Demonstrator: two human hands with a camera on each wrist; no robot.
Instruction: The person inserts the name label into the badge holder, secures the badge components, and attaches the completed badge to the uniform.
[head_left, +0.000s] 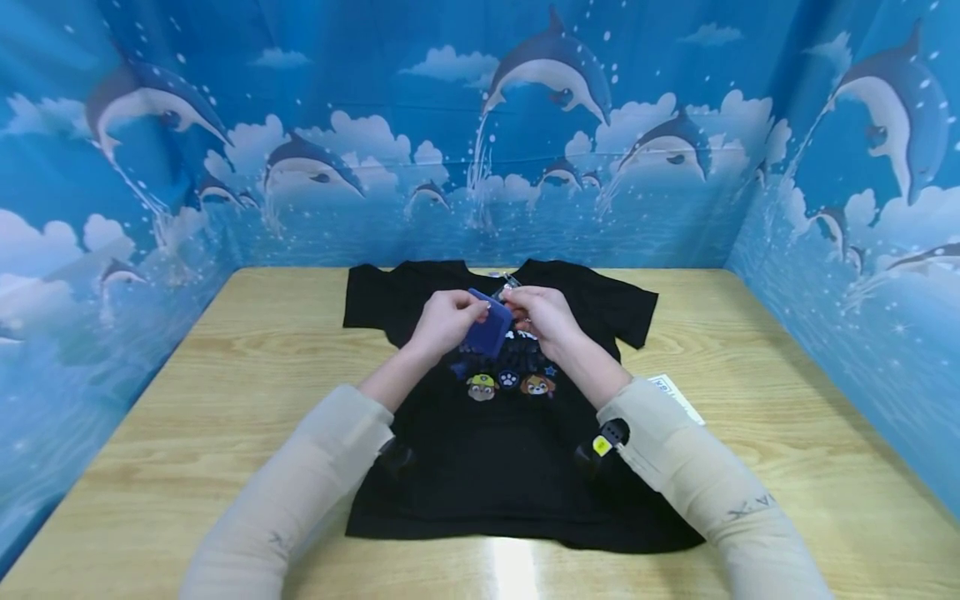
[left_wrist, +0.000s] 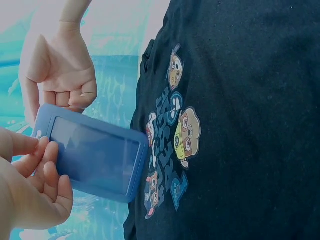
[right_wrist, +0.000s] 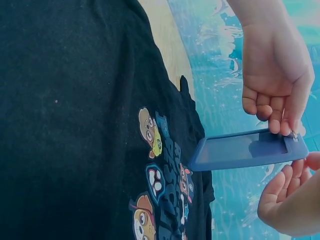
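In the head view a black T-shirt with a cartoon dog print lies spread on the table, collar at the far side. Above its chest my left hand pinches a blue badge holder between thumb and fingers. Seen in the left wrist view, the holder has a clear window, and the left hand grips its slotted end. Curled fingers of my right hand come close to that end. A small shiny metal clip shows at the right fingertips, its shape partly hidden.
A white printed card lies right of the shirt, partly behind the right sleeve. Wooden tabletop surrounds the shirt. Dolphin-patterned blue curtains stand at the back and both sides.
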